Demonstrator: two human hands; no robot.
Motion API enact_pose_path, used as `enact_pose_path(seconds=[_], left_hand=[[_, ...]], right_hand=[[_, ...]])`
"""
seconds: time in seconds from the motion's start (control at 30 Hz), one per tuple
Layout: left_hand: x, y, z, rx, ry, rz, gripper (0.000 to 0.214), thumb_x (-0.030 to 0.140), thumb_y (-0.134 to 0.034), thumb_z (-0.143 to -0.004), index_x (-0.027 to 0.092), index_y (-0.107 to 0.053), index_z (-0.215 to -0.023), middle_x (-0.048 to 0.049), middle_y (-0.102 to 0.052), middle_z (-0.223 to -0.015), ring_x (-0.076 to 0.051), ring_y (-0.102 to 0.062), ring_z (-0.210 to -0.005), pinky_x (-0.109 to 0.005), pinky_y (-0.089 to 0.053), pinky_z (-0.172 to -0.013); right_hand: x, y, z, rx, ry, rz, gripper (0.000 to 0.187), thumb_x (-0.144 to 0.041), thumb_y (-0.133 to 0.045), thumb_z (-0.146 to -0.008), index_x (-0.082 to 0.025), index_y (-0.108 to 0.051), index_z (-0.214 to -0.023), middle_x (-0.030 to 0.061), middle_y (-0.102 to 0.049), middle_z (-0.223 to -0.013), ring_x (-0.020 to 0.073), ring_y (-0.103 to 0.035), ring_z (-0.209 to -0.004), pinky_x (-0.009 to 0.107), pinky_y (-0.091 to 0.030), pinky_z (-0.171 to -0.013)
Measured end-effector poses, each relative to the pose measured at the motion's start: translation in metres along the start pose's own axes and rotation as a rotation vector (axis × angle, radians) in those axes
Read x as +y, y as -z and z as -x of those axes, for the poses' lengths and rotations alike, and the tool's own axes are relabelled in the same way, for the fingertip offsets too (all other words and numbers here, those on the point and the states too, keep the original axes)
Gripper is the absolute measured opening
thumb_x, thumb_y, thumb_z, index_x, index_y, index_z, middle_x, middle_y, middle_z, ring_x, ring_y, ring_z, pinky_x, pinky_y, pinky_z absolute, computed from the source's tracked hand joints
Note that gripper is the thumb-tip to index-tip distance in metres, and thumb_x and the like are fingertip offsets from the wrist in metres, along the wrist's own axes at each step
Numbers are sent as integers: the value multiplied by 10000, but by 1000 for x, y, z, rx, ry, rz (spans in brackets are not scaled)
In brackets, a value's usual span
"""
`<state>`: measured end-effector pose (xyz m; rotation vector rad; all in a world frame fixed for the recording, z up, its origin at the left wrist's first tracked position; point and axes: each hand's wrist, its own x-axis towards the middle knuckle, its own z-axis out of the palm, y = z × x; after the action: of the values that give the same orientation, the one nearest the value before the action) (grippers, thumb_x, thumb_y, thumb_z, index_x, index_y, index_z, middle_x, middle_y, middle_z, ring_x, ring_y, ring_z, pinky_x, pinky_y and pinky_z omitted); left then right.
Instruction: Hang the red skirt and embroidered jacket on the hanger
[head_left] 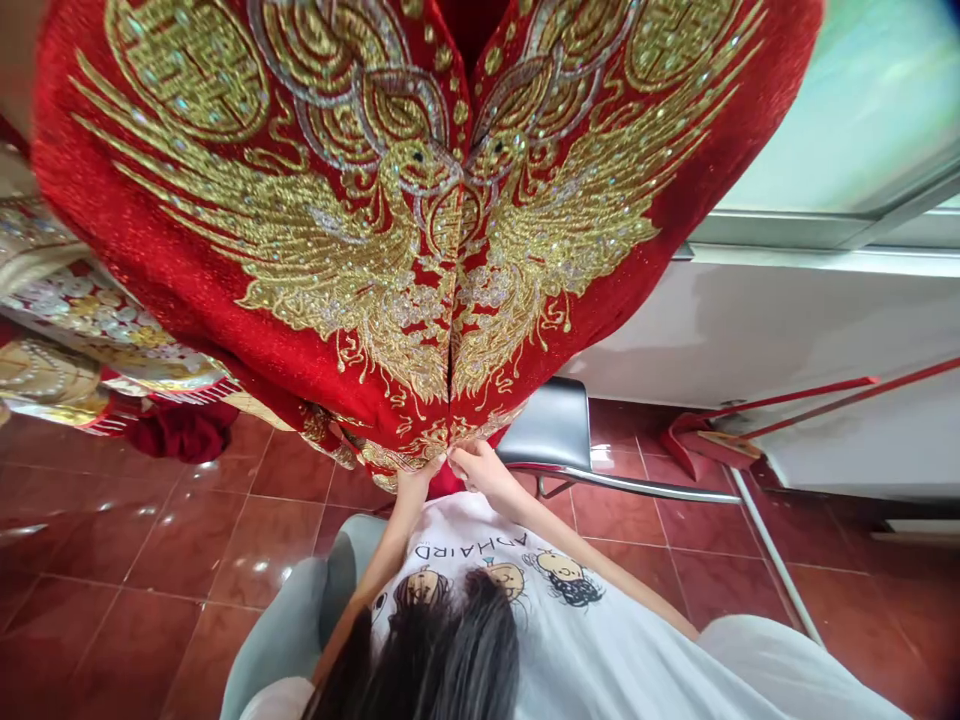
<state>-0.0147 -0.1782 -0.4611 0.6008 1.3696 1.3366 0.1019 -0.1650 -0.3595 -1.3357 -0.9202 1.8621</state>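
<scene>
A red jacket (300,350) with gold bird embroidery hangs right in front of me, its two front edges meeting along a centre line. At the bottom of that line, my left hand (429,468) is closed on the jacket's lower front edge. My right hand (478,466) pinches the same spot from the other side, close beside the left one. Any fastener between the fingertips is too small to make out. Below the hands show the white printed T-shirt (585,640) and dark hair of my own body.
Behind the jacket at right stands a black chair (551,425) with a metal frame. A red dustpan (681,445) and a broom (724,447) lean near the white wall. Other embroidered garments (90,330) hang at left above the red tiled floor (187,550).
</scene>
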Motion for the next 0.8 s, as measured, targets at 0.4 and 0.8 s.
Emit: enact_pose_path(seconds=[0.4,0.8], left_hand=[[-1,3,-19,8,-15,-106,364,320,-837,-516,183,-714,-830,-57,-748,-921,-236,-675,-937,-367,-468,-957],[10,2,-29,31,-35,-154,313,415,-821,-542,227,-708,-765,-74,-738,-916,-329,-641,-1066,-476,-415,-1016]], right_hand=[[-108,-11,32,-54,264,53,249,-368,-532,-699,-165,-511,-557,-85,-321,-381,32,-219,-356,195,-127,-368],[-216,-20,44,-204,-70,-47,272,-114,-344,-895,-121,-511,-680,-90,-289,-455,27,-134,-380,160,-113,-368]])
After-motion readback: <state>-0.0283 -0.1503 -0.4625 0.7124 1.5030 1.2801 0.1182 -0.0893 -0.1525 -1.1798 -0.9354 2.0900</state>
